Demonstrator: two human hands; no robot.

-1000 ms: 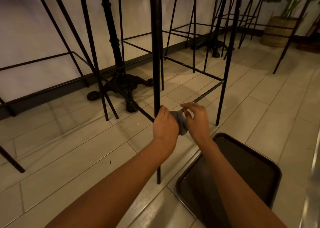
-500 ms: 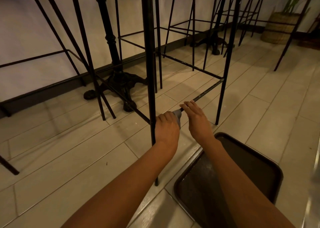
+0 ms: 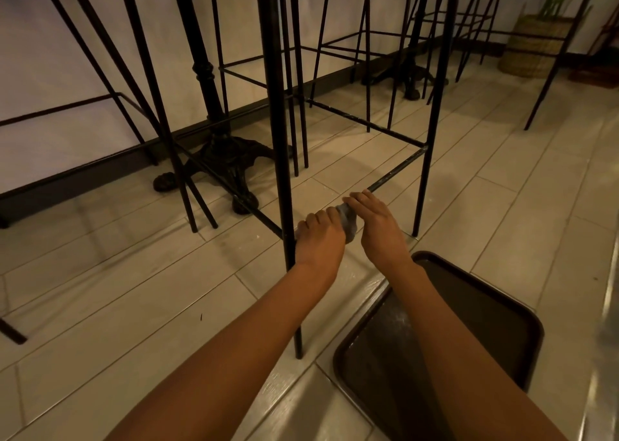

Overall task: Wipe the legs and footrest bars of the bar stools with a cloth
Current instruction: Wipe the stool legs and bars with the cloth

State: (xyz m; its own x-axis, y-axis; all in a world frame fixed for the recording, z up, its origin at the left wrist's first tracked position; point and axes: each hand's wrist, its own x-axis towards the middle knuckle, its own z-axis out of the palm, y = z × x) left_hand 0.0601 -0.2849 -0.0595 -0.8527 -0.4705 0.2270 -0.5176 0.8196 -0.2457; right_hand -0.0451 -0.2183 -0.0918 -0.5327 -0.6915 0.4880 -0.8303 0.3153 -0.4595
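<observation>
A black metal bar stool stands right in front of me; its near leg (image 3: 279, 112) runs down the middle of the view. A low footrest bar (image 3: 398, 170) joins that leg to the right leg (image 3: 432, 132). A grey cloth (image 3: 348, 221) is wrapped over the near end of this bar. My left hand (image 3: 320, 239) grips the cloth and bar beside the near leg. My right hand (image 3: 376, 226) holds the cloth's other end on the bar, fingers laid over it. The bar under both hands is hidden.
A dark tray (image 3: 445, 336) lies on the tiled floor under my right forearm. Ornate cast-iron table bases (image 3: 231, 162) stand by the wall, among more stools' thin legs. A woven planter (image 3: 536, 45) sits at the far right.
Both hands dropped with the cloth onto the footrest bar; the left hand closed around the bar beside the leg, the right flattened over the cloth. The view shifted slightly right.
</observation>
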